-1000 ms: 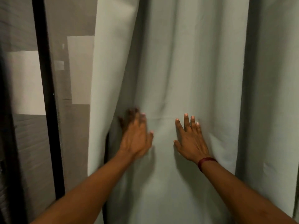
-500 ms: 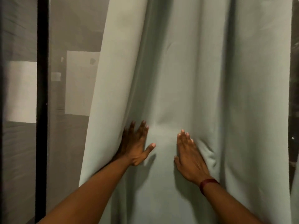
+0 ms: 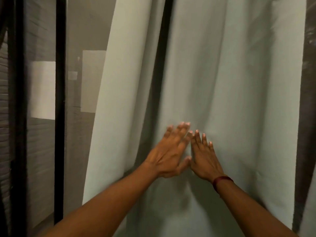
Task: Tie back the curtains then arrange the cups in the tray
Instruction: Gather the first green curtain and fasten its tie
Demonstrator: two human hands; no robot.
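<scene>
Dark red thin wristband point(image 3: 222, 180) on the right wrist is about the nearest detail. Both bare forearms come in from the bottom edge and angle toward each other, so they meet near the middle. Left hand point(image 3: 170, 152) is flat, fingers straight and a little spread, palm down on the cloth, kinda blurry at the fingertips. Right hand point(image 3: 204, 155) is the same deal, flat and wide with straight fingers laid on the cloth, holding nothing. The two hands sit right next to each other, left thumb and index finger either just beside or touching the right hand's inner edge, honestly can't tell which. Under both palms is the pale grey-green fabric curtain point(image 3: 236, 79), hanging in long vertical folds and filling the middle and right of the view. The hands press on it around its lower-middle, and the fabric puckers a bit between and just above them. A dark vertical gap point(image 3: 160, 69) runs down a deep fold just left of the hands. Curtain's left edge hangs loose, not tied back. Further back on the left is a black upright window frame point(image 3: 59, 103) with a greyish see-through pane point(image 3: 42, 151) on either side, and pale rectangular patches point(image 3: 42, 89) showing in it.
</scene>
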